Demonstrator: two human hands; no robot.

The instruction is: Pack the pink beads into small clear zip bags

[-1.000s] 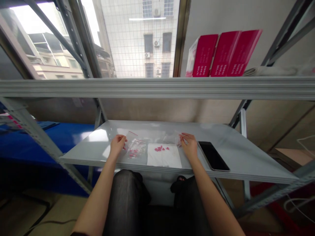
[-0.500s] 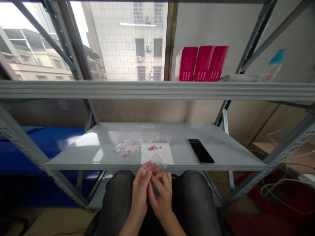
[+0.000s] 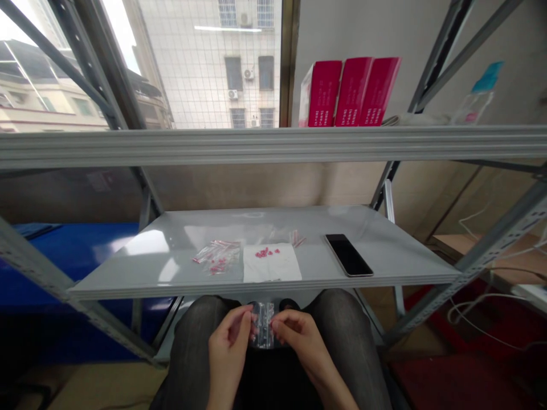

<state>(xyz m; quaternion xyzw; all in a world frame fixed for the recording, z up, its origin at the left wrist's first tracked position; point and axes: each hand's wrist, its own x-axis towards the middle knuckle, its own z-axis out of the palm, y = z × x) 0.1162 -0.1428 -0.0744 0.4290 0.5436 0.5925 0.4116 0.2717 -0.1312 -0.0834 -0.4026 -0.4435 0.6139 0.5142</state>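
Observation:
Over my lap, a small clear plastic bag is stretched between my two hands. My left hand pinches its left side between thumb and fingers. On the other side, my right hand pinches the right edge. Whether anything lies inside the bag is too small to tell. Beyond the hands, a white paper sheet lies on the grey shelf with several small pink-red pieces on it. To its left rests a heap of clear zip bags, some with pink bits in them.
A black phone lies right of the paper. More clear bags sit behind the paper. Overhead, a shelf edge crosses the view, bearing magenta boxes and a blue-capped bottle. Metal posts frame both sides.
My hands have come down from the shelf edge and moved apart. The clear bag, earlier above my fingertips near the paper, is now spread between them over my lap. The view has tilted down slightly.

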